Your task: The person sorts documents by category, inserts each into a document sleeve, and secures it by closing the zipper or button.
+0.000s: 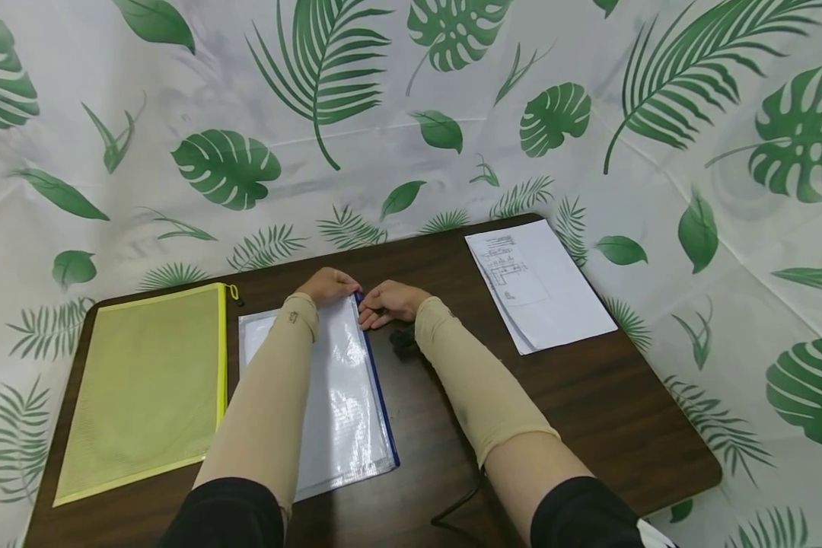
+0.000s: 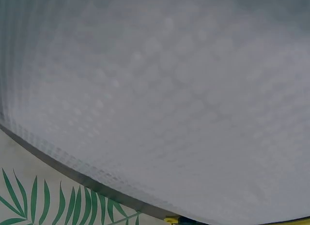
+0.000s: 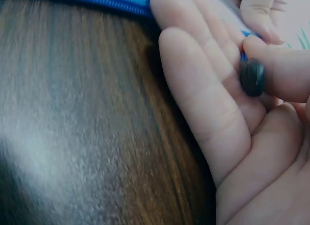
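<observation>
A clear, mesh-textured zip pouch (image 1: 342,396) with a blue zipper (image 1: 382,388) down its right side lies on the table, white inside. At its top right corner my left hand (image 1: 329,286) pinches the pouch's edge. My right hand (image 1: 393,301) is just beside that corner; its thumb and fingers pinch the zipper pull (image 3: 252,77), a blue cord with a black end. In the right wrist view, the blue zipper teeth (image 3: 109,0) run up to the right fingertips. The pouch's surface (image 2: 169,113) fills most of the left wrist view, and the left hand is hidden there.
A yellow zip pouch (image 1: 151,373) lies to the left on the dark wood table (image 1: 589,411). Printed sheets of paper (image 1: 555,281) lie at the back right. A small black object (image 1: 403,342) and a black cable (image 1: 455,506) are by the right forearm. A leaf-patterned curtain (image 1: 356,190) hangs behind.
</observation>
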{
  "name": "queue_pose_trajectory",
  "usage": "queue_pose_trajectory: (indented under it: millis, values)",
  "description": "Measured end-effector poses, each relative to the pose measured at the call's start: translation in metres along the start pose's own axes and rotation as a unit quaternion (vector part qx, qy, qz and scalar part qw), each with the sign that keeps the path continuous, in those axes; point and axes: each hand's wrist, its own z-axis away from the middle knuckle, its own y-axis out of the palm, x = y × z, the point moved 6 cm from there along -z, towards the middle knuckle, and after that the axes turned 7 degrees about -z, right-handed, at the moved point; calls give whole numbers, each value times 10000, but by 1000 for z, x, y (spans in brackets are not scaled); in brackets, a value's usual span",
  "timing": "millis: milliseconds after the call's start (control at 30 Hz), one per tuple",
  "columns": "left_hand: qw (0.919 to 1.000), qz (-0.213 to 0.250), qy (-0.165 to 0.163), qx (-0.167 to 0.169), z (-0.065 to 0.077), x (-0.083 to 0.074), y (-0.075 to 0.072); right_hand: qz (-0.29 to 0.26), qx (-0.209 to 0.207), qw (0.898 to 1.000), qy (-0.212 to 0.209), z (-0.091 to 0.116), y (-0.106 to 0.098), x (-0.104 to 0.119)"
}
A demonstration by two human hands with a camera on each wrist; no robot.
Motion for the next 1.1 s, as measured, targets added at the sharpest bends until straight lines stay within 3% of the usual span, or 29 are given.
queue_pose_trajectory:
  millis: [267,567,733,967,1100]
  values:
    - [9980,594,-109,211,1,1,2,518,-30,9984,232,4,0,-3]
    - [9996,287,-1,84,1,-4,-3,762,-83,9970,84,7,1,1]
    - [9994,346,-97,12,0,-1,-3,767,-95,9970,24,8,2,2]
    - [9987,493,-127,40,0,2,6,1359,51,9903,273,13,8,-8]
    - [9987,502,-127,3,0,3,7,1199,70,9925,214,14,9,-9]
